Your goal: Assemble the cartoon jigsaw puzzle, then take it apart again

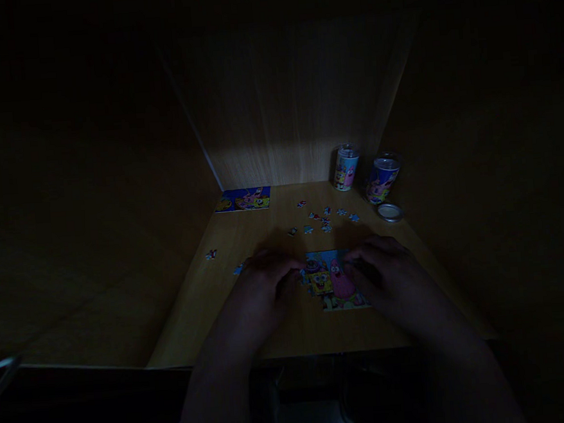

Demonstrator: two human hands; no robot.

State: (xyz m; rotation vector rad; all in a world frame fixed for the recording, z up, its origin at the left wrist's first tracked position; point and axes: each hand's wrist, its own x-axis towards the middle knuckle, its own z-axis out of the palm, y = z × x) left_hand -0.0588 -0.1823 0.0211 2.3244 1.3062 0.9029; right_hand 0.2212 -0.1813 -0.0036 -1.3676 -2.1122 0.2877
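A partly assembled jigsaw puzzle (338, 291) with a yellow square cartoon figure and a pink one lies near the front of the wooden desk. Its left edge is ragged. My left hand (267, 277) is beside that edge, index finger and thumb bent together at its border; what they pinch is too dark to make out. Over the right edge, my right hand (385, 269) curls its fingers and thumb onto the puzzle. Beyond the hands lie several loose puzzle pieces (326, 228). A blue piece (238, 268) peeks out left of my left hand.
Two cans with cartoon prints, one light blue (346, 168) and one dark blue (382, 179), stand at the back right. A round lid (389, 213) lies before them. A blue picture puzzle (243, 199) is at the back left. Wooden panels (275, 109) enclose the desk (203, 326).
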